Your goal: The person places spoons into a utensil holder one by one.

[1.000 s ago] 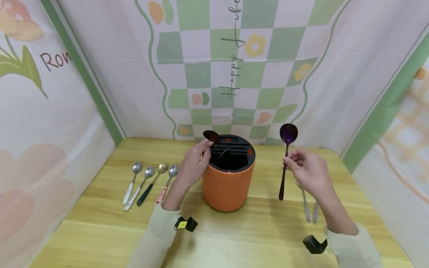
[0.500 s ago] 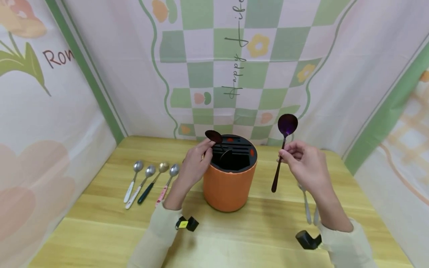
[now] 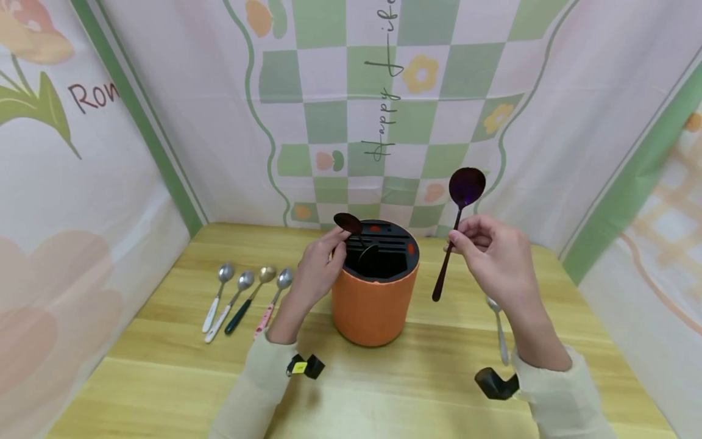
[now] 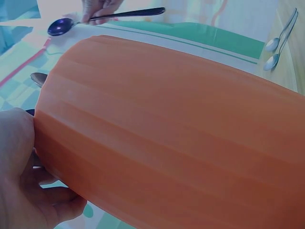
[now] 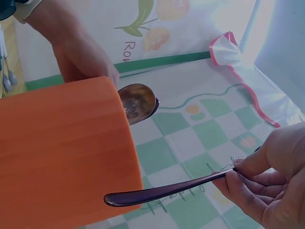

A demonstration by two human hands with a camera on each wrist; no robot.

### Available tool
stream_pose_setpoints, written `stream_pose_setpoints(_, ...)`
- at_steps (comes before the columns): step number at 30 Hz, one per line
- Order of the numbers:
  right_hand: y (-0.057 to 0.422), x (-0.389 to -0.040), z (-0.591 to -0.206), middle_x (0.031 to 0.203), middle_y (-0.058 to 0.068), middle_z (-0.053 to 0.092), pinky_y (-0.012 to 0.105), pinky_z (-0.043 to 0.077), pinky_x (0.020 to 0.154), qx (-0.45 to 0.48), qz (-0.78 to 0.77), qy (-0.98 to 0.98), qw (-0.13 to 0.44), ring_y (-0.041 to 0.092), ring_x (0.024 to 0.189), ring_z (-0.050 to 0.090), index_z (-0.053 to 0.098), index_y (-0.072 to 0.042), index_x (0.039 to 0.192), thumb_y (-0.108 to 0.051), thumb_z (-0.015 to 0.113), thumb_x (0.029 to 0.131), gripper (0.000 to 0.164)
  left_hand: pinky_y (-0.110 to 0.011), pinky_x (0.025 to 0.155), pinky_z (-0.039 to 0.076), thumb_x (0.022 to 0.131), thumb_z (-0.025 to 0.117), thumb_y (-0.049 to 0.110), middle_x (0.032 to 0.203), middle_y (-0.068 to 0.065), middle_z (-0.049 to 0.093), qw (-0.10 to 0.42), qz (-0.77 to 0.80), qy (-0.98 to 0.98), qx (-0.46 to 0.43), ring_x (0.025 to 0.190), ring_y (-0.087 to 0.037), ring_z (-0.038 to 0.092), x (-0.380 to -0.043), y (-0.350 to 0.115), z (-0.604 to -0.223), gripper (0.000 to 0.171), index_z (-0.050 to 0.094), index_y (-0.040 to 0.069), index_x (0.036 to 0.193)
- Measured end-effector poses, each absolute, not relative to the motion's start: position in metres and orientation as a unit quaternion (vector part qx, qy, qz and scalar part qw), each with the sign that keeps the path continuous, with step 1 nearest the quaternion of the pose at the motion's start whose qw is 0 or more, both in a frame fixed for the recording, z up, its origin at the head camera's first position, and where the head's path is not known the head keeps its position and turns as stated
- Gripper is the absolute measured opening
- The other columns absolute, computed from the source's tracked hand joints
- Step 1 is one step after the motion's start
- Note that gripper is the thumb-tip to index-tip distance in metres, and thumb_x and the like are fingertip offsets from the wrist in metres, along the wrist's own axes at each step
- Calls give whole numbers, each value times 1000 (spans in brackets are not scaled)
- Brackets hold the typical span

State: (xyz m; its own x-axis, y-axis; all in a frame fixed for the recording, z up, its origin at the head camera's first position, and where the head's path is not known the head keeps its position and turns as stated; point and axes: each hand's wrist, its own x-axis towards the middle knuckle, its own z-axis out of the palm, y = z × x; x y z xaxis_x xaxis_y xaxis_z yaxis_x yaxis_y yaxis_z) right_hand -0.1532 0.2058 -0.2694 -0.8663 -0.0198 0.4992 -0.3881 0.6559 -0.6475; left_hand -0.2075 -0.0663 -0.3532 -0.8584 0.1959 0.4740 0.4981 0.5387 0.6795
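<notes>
My right hand (image 3: 496, 256) pinches a dark purple spoon (image 3: 466, 186) by its handle between thumb and fingers. Its round bowl points up and the handle's end hangs down to the left, right of the orange utensil holder (image 3: 373, 311). My left hand (image 3: 320, 265) grips that holder at its left rim; the left wrist view shows the fingers (image 4: 66, 205) curled against its side. Inside the black insert (image 3: 378, 270) stands a dark spoon (image 3: 348, 223), its bowl leaning out over the left rim. A second curved dark piece (image 3: 367, 256) shows in the same opening.
Several spoons with coloured handles (image 3: 239, 317) lie in a row left of the holder. On the right a silver spoon (image 3: 501, 341) lies partly under my right forearm; the left wrist view shows two spoons (image 4: 272, 62) there. A patterned cloth (image 3: 384, 122) hangs behind the table.
My right hand has moved up and left with the purple spoon, closer to the holder, and the spoon tilts more. My left hand stays at the rim.
</notes>
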Motion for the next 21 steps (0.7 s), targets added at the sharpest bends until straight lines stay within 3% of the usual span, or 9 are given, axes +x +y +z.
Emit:
stream_pose_setpoints(7, 197, -151, -260, 87, 19, 72, 7, 52, 67, 135, 421, -860, 253, -15, 71, 62, 65, 6, 93, -9, 68, 93, 16, -24, 50, 36, 103, 40, 15, 149, -9, 52, 173, -441, -857, -202, 44, -7, 25, -207, -66, -354, 40, 61, 3, 135)
stream_pose_setpoints(15, 186, -151, -249, 79, -10, 64, 7, 53, 68, 152, 443, -836, 287, -7, 72, 65, 65, 6, 92, -9, 70, 92, 16, -24, 49, 35, 103, 40, 16, 149, -9, 52, 173, -438, -859, -199, 43, -6, 25, -208, -66, -354, 40, 61, 4, 135)
stream_pose_setpoints(21, 174, -152, -242, 79, -18, 63, 9, 54, 70, 153, 469, -818, 294, -6, 72, 67, 65, 7, 92, -8, 70, 91, 16, -24, 48, 35, 103, 41, 16, 150, -8, 52, 175, -439, -859, -198, 44, -7, 25, -207, -66, -354, 40, 61, 5, 135)
